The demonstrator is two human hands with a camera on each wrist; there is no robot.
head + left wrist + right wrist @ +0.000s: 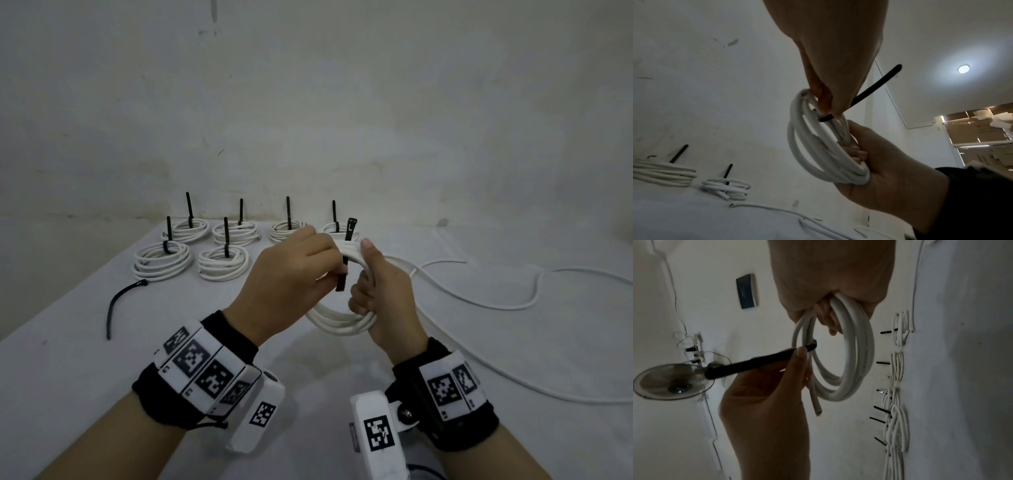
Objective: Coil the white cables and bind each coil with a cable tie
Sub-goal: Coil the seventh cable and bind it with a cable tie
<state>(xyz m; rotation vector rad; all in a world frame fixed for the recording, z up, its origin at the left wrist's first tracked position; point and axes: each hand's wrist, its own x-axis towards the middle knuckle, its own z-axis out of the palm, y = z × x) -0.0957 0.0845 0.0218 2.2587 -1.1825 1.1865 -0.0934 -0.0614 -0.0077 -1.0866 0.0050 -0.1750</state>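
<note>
A white cable coil (342,325) hangs upright above the table, with my right hand (371,287) gripping its right side, fingers curled through the loop and thumb up. A black cable tie (351,230) wraps the top of the coil; its head sticks up and its tail points down. My left hand (330,265) pinches the tie's tail beside the coil. The left wrist view shows the coil (807,146) and the tie (879,81) slanting out behind the left fingers. In the right wrist view, the left thumb presses the tie (748,365) against the coil (859,353).
Several bound coils (188,229) with upright black tie tails sit in rows at the back of the white table (85,394). A loose black cable tie (116,305) lies at the left. Uncoiled white cable (513,303) snakes across the right side. A wall stands close behind.
</note>
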